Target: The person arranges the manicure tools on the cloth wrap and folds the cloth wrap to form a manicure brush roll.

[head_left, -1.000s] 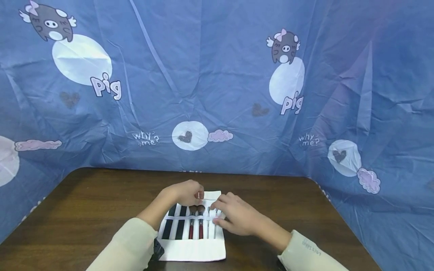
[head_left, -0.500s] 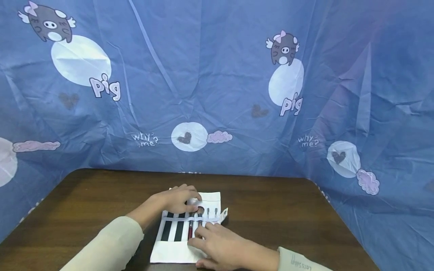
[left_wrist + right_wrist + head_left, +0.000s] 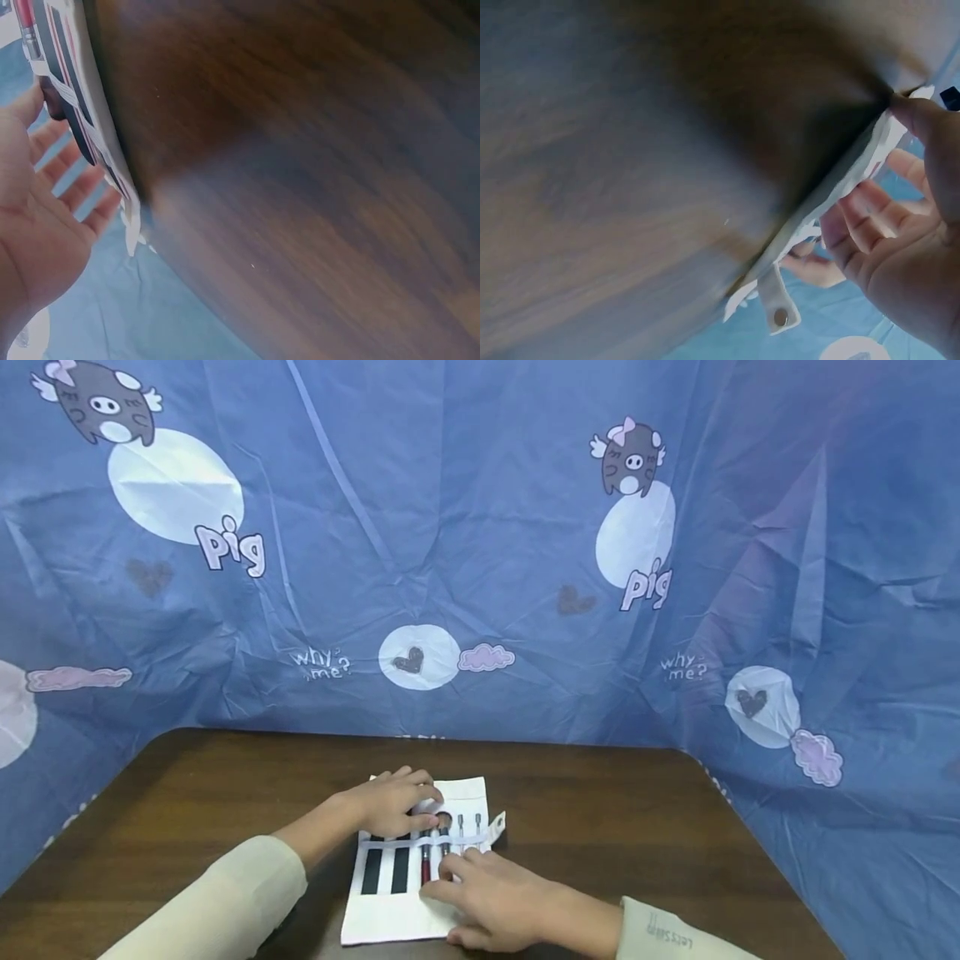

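A white fabric brush roll [image 3: 384,917] lies unfolded on the table, its slots crossed by a pale elastic band. Two black strips [image 3: 371,870] fill the left slots. Makeup brushes, one with a red handle [image 3: 426,867], sit in the middle, and slim metal-tipped tools [image 3: 478,823] at the right. My left hand [image 3: 390,805] rests spread over the roll's upper left, covering the brush heads in part. In the left wrist view its fingers touch the roll loosely. My right hand [image 3: 501,900] lies on the lower right corner, thumb at the near edge, fingers lightly bent on the fabric.
A snap tab [image 3: 779,306] sticks out from the roll's right side. The dark wooden table [image 3: 637,827] extends around the roll. Behind it hangs a blue curtain [image 3: 510,543] with pig prints.
My right hand has moved from the roll's upper right down to its lower right corner. My left hand has shifted left and flattened onto the upper left. Little differs over the last half second.
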A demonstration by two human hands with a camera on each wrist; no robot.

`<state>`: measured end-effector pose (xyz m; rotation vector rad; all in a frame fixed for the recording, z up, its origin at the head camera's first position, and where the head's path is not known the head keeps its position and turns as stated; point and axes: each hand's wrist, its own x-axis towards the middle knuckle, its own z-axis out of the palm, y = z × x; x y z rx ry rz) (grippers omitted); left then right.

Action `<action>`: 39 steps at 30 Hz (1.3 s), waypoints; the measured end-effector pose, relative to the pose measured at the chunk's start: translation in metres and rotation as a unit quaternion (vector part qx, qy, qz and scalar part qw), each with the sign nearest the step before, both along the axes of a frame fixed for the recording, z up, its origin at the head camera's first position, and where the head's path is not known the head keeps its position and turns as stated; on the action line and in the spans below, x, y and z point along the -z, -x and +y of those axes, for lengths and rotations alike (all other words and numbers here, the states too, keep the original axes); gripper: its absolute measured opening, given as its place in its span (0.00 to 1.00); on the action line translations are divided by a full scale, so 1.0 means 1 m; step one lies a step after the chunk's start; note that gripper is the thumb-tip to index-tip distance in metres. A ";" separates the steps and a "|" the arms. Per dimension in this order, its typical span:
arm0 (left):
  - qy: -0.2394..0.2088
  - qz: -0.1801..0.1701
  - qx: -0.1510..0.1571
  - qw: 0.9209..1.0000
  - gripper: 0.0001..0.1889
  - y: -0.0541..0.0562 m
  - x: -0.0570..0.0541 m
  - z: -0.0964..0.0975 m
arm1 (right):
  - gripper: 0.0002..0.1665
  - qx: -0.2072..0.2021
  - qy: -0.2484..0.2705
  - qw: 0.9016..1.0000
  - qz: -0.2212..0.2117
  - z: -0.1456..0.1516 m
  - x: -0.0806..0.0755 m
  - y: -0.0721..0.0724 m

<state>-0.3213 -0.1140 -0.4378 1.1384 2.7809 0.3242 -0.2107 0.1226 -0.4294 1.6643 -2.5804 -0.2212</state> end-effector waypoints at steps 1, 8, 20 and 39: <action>0.001 0.001 0.000 1.000 0.24 -0.001 -0.001 -0.001 | 0.32 -0.005 -0.002 1.000 0.005 0.001 -0.001 0.001; 0.012 0.009 -0.004 1.000 0.24 -0.012 -0.005 -0.009 | 0.35 -0.025 -0.010 1.000 0.013 0.024 -0.004 0.009; 0.028 -0.016 -0.021 0.999 0.29 -0.033 -0.008 -0.015 | 0.38 -0.013 0.028 0.999 -0.034 0.064 -0.006 0.027; 0.011 0.066 0.110 0.992 0.39 -0.046 -0.001 -0.040 | 0.35 0.054 0.020 0.998 -0.029 0.054 -0.007 0.022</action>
